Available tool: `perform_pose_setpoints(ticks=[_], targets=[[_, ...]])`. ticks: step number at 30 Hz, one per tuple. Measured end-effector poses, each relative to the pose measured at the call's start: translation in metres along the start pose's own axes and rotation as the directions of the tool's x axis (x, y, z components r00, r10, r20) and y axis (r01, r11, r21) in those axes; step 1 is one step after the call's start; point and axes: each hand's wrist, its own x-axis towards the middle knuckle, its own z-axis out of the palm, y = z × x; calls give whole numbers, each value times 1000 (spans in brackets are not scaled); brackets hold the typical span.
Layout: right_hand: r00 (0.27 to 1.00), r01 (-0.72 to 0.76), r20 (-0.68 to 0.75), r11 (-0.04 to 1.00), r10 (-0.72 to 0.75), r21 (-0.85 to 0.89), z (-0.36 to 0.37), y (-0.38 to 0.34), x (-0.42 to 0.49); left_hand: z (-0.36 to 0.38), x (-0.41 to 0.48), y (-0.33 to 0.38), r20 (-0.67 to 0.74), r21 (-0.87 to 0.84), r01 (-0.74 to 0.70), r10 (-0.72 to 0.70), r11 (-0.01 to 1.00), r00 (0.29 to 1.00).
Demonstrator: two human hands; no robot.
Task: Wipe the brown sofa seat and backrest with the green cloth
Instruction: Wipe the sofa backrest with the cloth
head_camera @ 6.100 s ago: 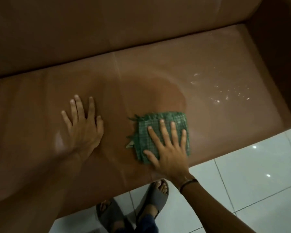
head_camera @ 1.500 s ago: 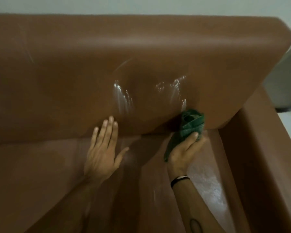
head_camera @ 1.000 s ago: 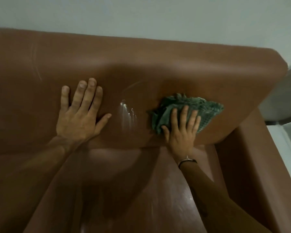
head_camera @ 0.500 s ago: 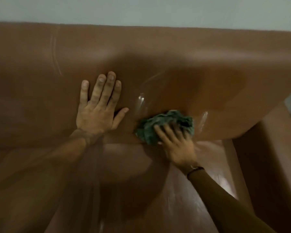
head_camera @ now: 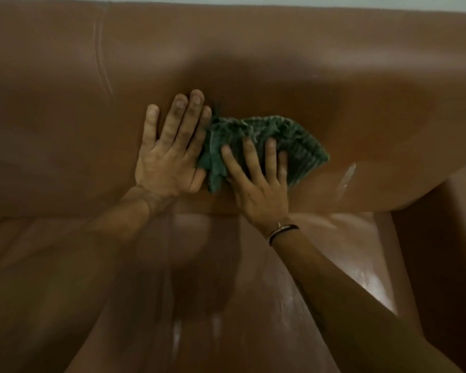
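The brown sofa backrest [head_camera: 280,57] fills the upper half of the head view, and the seat [head_camera: 293,278] lies below it. The green cloth [head_camera: 288,135] is bunched against the lower middle of the backrest. My right hand [head_camera: 258,179] presses flat on the cloth with spread fingers, a dark band on its wrist. My left hand [head_camera: 170,146] lies flat and open on the backrest just left of the cloth, its fingers touching the cloth's edge. A wet streak [head_camera: 346,179] shines on the backrest to the right of the cloth.
The sofa's right armrest [head_camera: 441,238] rises at the right edge. A pale wall strip [head_camera: 307,1] shows above the backrest. Wet sheen lies on the right part of the seat.
My right hand slid the cloth up and left on the backrest until it met my left hand. The cloth has spread out a little. My left hand stayed put.
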Motion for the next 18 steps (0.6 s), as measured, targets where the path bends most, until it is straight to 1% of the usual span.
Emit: perform_pose_setpoints(ticks=[1, 3, 4, 5, 6, 7, 8, 9, 11, 12, 13, 14, 15, 16, 17, 18], targets=[[999, 3, 39, 1000, -3, -3, 1, 11, -18, 0, 0, -1, 12, -14, -17, 17, 1000, 1000], [989, -65, 131, 998, 63, 15, -8, 40, -51, -2, 1, -4, 38, -41, -33, 35, 999, 999], [979, -96, 181, 995, 96, -11, -18, 56, -63, -3, 2, -4, 44, -50, -32, 34, 998, 998], [970, -124, 207, 991, 131, -45, -29, 71, -70, -4, 2, -3, 40, -54, -29, 31, 998, 999], [966, -160, 193, 983, 174, -86, -40, 83, -68, -3, 2, -3, 29, -52, -31, 33, 998, 999], [965, -204, 139, 971, 221, -125, -47, 92, -55, -1, 1, -3, 16, -46, -35, 36, 998, 999], [966, -241, 56, 959, 252, -145, -49, 96, -32, 0, 0, -3, 8, -37, -37, 38, 999, 999], [962, -274, -47, 951, 270, -140, -47, 98, 0, 3, 1, -3, 0, -34, -38, 38, 999, 999], [920, -324, -262, 942, 291, -93, -35, 87, 60, 4, 3, -5, -1, -47, -33, 33, 998, 999], [895, -344, -323, 937, 308, -60, -28, 72, 79, 4, 2, -5, 5, -48, -28, 28, 998, 1000], [882, -351, -346, 936, 321, -26, -22, 54, 85, 4, 0, -4, 8, -44, -26, 27, 999, 1000], [899, -329, -310, 944, 310, -8, -17, 34, 76, 3, -1, -5, 9, -43, -29, 29, 999, 1000], [943, -267, -207, 964, 262, 0, -13, 15, 55, 1, -3, -6, 5, -37, -32, 32, 999, 999], [983, -173, -66, 985, 173, 7, -8, 1, 24, 0, -3, -5, -6, -22, -37, 37, 999, 999], [996, -59, 73, 998, 58, 9, -5, -7, -8, 0, -2, -5, -14, -9, -43, 43, 999, 999], [982, 42, 182, 999, -44, 14, -2, -6, -37, 0, -1, -6, -14, -10, -46, 45, 999, 999]])
